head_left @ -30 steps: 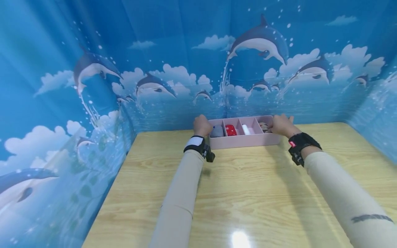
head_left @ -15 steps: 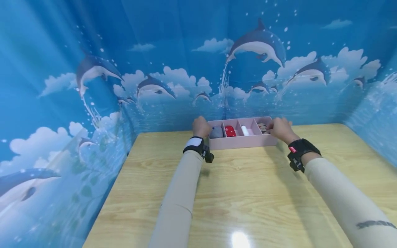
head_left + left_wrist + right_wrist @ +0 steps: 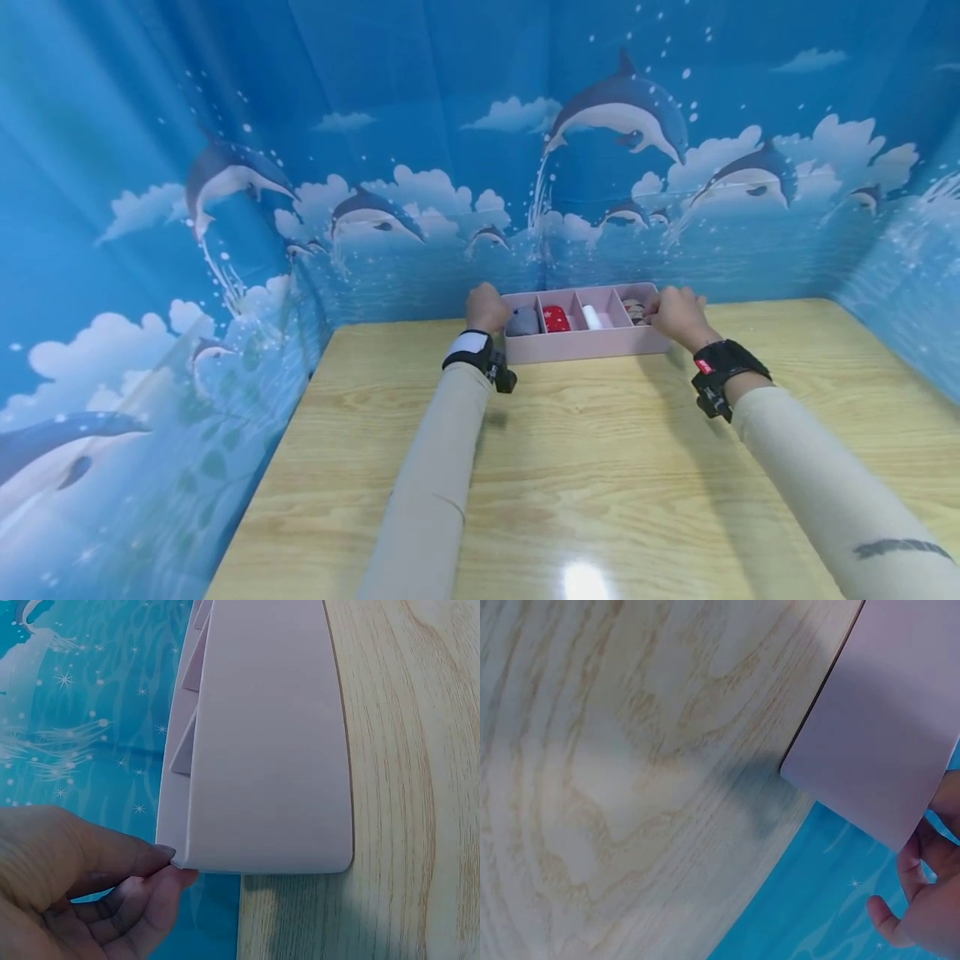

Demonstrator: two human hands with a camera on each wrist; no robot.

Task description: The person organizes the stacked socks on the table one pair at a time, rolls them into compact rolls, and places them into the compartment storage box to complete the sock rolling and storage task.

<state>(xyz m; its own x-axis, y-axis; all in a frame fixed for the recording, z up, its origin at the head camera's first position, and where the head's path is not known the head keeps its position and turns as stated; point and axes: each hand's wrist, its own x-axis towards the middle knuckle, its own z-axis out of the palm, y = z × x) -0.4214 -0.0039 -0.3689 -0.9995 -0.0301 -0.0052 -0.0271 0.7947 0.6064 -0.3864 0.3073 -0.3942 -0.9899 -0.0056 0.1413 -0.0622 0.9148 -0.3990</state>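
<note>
A pink divided storage box point(image 3: 592, 342) lies along the back edge of the table. My left hand point(image 3: 487, 308) pinches the rim at its left end; the left wrist view shows thumb and fingertips meeting on that corner of the box point(image 3: 270, 742). At the opposite end my right hand point(image 3: 681, 317) grips the rim, its little finger held away from the box wall point(image 3: 877, 727) in the right wrist view. Inside, from left to right, sit a grey cloth bundle point(image 3: 523, 322), a red item with white marks point(image 3: 556, 318), a white cylinder point(image 3: 592, 317) and a brown patterned item point(image 3: 634, 312), partly hidden.
The wooden table point(image 3: 585, 467) spreads out in front of the box. A blue curtain with dolphins point(image 3: 420, 167) hangs right behind the table's back edge and along both sides. Black straps with small cameras sit on both wrists.
The right end of the box and my right hand have shifted slightly left and toward me. My left hand has stayed nearly in place on its end.
</note>
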